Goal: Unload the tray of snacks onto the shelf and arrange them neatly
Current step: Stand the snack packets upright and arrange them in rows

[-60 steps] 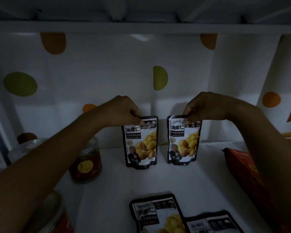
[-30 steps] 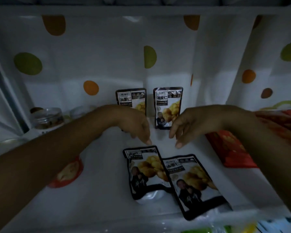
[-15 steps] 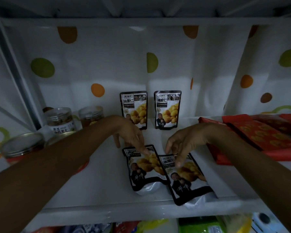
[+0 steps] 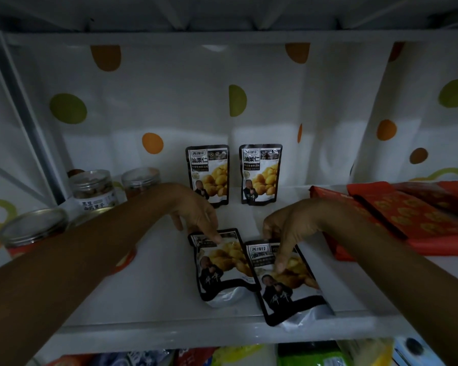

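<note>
- Snack pouches, four in all, are found on the shelf (image 4: pixel 156 286). Two standing pouches (image 4: pixel 208 175) are upright side by side at the back, and two lie flat near the front.
- The left flat pouch (image 4: pixel 220 270) is laid face up with its long axis close to 12–6 o'clock, sealed top at 12.
- The right flat pouch (image 4: pixel 288 289) is skewed to about 11–5 o'clock. Its left edge overlaps the neighbour, and its bottom reaches the shelf's front lip.
- The left hand (image 4: pixel 196 215) is held over the top end of the left flat pouch. Its fingers are extended, with one fingertip touching the top band. Nothing is gripped.
- The right hand (image 4: pixel 288 228) is laid on the upper half of the right flat pouch, with fingers (image 4: pixel 279 265) fairly straight on the printed face. The thumb sits near the top edge, and no closed pinch is seen.
- Deciding relation: each top seal lies directly beneath its own-side hand, and the free space for standing lies at 12 o'clock, in front of the upright pair.
- Judgement: the top edges would need to be pinched and each pouch swung upright about its bottom end. The skewed right pouch would also need turning toward 12.
- Risk noted: the overlap may drag the left pouch if the right one is lifted first.
- Jars (image 4: pixel 94 191) are stored at 9–10 o'clock and red packets (image 4: pixel 407 217) at 3 o'clock.
</note>
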